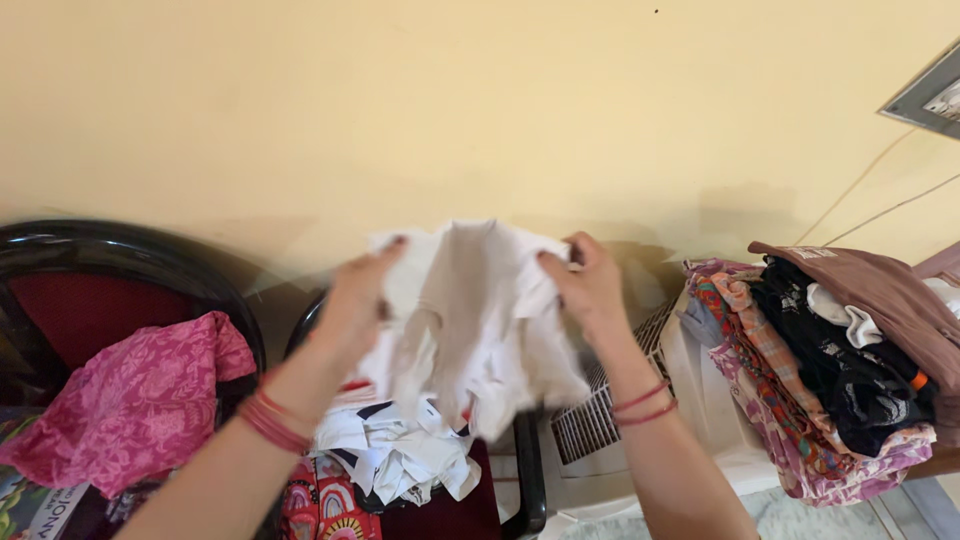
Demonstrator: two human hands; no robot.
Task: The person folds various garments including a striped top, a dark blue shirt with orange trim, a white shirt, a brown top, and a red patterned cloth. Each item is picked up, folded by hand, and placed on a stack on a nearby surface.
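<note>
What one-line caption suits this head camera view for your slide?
Both hands, left hand and right hand, hold up a white garment before a yellow wall, between chairs heaped with clothes.

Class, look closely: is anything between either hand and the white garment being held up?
No. The left hand and the right hand both grip the white garment directly at its upper edges; nothing visible comes between them.

A single head-worn camera looks forward and slightly down from the person's own eye level, facing a pale yellow wall (480,100) at close range. Both forearms reach up into the frame's centre; chairs (120,260) sit low left, a clothes pile (830,370) at right.
</note>
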